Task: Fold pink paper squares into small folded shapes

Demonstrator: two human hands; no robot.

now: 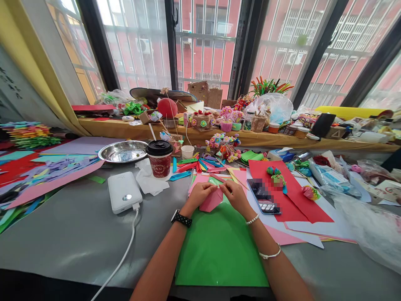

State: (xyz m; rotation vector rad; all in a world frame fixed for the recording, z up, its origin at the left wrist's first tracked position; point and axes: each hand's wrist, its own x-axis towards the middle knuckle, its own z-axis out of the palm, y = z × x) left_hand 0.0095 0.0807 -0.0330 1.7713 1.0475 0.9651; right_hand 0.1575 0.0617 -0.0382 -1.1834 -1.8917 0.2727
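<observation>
A folded piece of pink paper (210,203) is held between my two hands, above a green sheet (224,246) lying on the table. My left hand (202,194) pinches its upper left side, thumb and fingers pressed together. At its upper right edge, my right hand (232,194) pinches the same paper with thumb and index finger. Just beyond my fingers lie folded strips of coloured paper (184,166) in red, blue and green. Parts of the pink paper are covered by my fingers.
Left of my hands stand a white power bank (124,192) with a cable, a lidded red cup (159,161) and a metal plate (123,151). On the right, a phone (261,194) rests beside red paper (297,200). Craft items crowd the window ledge (134,131).
</observation>
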